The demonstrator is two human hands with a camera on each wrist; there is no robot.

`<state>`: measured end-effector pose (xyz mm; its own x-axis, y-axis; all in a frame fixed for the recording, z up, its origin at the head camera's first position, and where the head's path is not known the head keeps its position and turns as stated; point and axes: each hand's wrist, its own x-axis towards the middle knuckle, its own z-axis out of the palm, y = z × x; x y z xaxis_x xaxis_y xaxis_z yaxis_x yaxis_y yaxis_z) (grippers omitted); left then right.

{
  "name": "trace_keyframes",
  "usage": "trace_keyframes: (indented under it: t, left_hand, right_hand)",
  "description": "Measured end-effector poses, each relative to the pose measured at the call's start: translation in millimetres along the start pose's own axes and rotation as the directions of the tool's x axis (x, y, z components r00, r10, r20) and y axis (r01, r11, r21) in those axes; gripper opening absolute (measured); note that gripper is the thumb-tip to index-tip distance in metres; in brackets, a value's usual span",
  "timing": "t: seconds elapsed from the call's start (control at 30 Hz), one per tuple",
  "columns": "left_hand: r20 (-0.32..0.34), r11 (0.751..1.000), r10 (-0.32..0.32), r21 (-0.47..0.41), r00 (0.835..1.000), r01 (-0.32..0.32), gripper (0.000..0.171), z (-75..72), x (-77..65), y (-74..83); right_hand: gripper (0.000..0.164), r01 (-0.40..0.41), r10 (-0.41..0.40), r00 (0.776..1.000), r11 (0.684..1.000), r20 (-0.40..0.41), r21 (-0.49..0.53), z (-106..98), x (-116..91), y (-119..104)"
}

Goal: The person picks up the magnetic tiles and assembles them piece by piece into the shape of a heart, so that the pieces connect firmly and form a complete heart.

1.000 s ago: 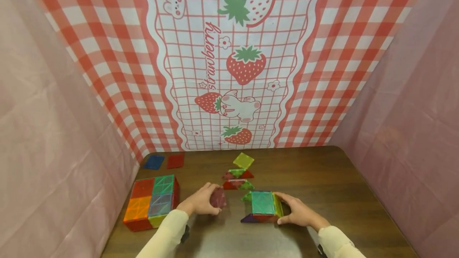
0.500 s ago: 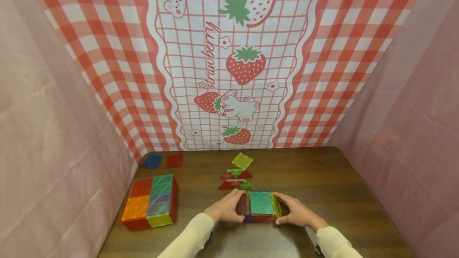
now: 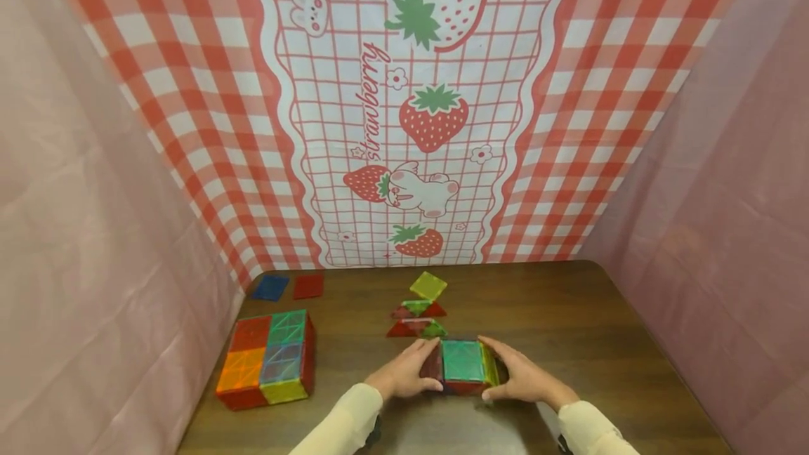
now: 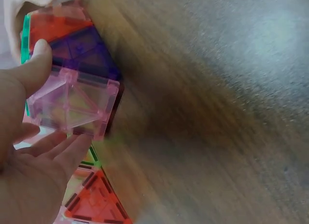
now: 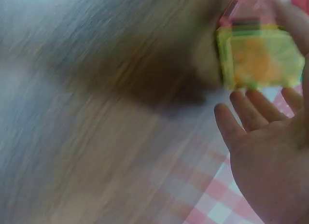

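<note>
A small box of see-through magnetic tiles, with a teal square (image 3: pixel 463 360) on top, stands on the table between both hands. At its left side my left hand (image 3: pixel 404 372) holds a pink square tile (image 4: pixel 72 105) upright, thumb on the front edge and fingers at the back. A dark purple triangle tile (image 4: pixel 84 51) shows beside red on the box's front. My right hand (image 3: pixel 526 375) spans the right side, thumb at the front corner and fingers at the back one. In the right wrist view that side is a yellow square tile (image 5: pixel 260 60).
A larger tile block (image 3: pixel 248 334) stands at left. Behind the small box are two rows of standing triangle tiles (image 3: pixel 404 329), with a yellow tile (image 3: pixel 428 286) beyond. Flat blue (image 3: pixel 270 288) and red (image 3: pixel 308 286) tiles lie at the back left of the wooden table (image 3: pixel 543 300).
My left hand has carried the pink tile right, from apart on the table up to the box's left side, covering the triangles that stuck out there. My right hand stays at the right side.
</note>
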<state>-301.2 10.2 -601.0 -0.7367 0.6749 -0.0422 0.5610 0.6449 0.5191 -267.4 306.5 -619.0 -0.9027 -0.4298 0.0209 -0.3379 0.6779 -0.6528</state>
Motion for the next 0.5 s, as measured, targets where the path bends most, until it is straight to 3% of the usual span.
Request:
trace_keyframes:
  t: [0.13, 0.23, 0.3, 0.4, 0.43, 0.5]
  left_hand:
    - [-0.066, 1.0, 0.019, 0.026, 0.998, -0.017, 0.076, -4.8, -9.4, 3.8]
    - [-0.216, 0.997, 0.046, 0.072, 0.975, -0.031, 0.058, -19.0, -21.8, -3.1]
    - [-0.361, 0.991, 0.06, 0.135, 0.931, -0.012, 0.046, -34.5, -32.7, -16.2]
    - [-0.548, 0.972, 0.039, 0.214, 0.835, 0.094, 0.037, -67.1, -54.4, -46.6]
    - [-0.596, 0.962, 0.014, 0.227, 0.803, 0.152, 0.035, -78.5, -64.0, -59.1]
    - [-0.642, 0.938, -0.092, 0.201, 0.761, 0.282, 0.036, -101.0, -87.4, -83.5]
  right_hand:
    - [0.11, 0.025, -0.026, 1.0, 0.999, -0.016, -0.028, 4, 6, -14]
    - [0.108, 0.07, -0.075, 0.996, 0.99, -0.038, -0.122, 5, 13, -22]
    - [0.106, 0.103, -0.114, 0.993, 0.975, -0.044, -0.199, 6, 16, -26]
    - [0.103, 0.157, -0.177, 0.984, 0.941, -0.039, -0.298, 7, 21, -29]
    - [0.102, 0.173, -0.194, 0.98, 0.931, -0.034, -0.321, 8, 22, -30]
    - [0.101, 0.201, -0.222, 0.975, 0.911, -0.017, -0.36, 11, 25, -30]
